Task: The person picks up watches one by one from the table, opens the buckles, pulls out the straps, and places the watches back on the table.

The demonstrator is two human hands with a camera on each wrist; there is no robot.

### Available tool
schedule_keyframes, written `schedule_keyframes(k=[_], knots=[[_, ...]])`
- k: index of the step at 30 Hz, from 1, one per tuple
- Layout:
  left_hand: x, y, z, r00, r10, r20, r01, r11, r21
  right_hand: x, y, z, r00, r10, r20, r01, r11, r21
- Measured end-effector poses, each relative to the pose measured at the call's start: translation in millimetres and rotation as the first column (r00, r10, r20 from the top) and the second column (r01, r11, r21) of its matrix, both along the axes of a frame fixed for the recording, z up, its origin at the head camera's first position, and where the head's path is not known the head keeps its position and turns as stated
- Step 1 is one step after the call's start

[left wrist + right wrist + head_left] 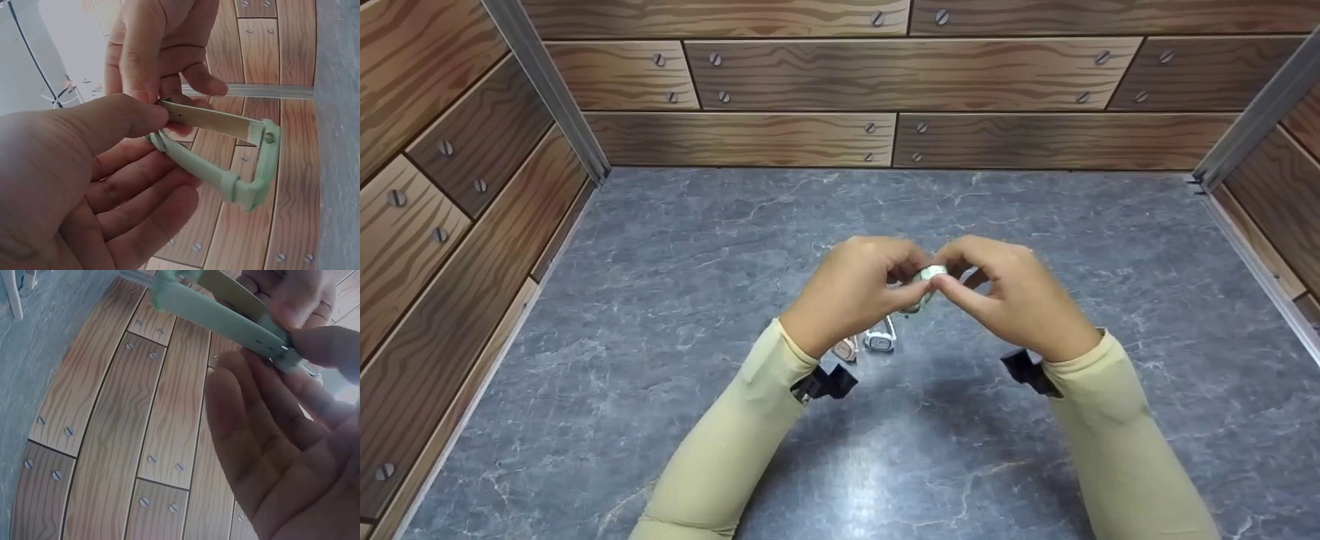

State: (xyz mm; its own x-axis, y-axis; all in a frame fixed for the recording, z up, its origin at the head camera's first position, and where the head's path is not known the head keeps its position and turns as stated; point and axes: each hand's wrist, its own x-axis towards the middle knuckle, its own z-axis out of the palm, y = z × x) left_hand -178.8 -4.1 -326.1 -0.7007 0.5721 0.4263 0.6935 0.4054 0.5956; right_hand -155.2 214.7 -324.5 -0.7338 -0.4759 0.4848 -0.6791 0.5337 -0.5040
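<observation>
Above the table, a mint green wristwatch (934,271) is held between both hands. My left hand (859,281) pinches the strap near its buckle end with thumb and fingers. From the other side, my right hand (1012,289) pinches the strap at the same end, and the fingertips of the two hands nearly meet. In the left wrist view the strap forms a loop, its tan inner face showing, with the watch case (267,163) hanging away from the fingers. Small holes show in the green strap (225,323) in the right wrist view. Fingers partly hide the buckle.
On the grey marbled table (697,247), a white wristwatch (880,343) and a reddish-brown wristwatch (845,349) lie side by side below the left hand. Wood-patterned walls (915,75) enclose the back and both sides.
</observation>
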Motion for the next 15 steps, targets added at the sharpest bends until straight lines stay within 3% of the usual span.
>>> schedule_keyframes(k=[7,15], knots=[[-0.9,-0.6,-1.5,1.000,0.012,-0.003,-0.012,0.998,-0.058,-1.0,-1.3,-1.5,1.000,-0.003,-0.023,0.005,0.998,0.059],[-2.0,0.2,-0.8,0.992,-0.032,0.126,0.022,0.997,0.081,0.6,-1.2,-1.0,0.998,-0.005,0.061,0.008,0.998,-0.060]])
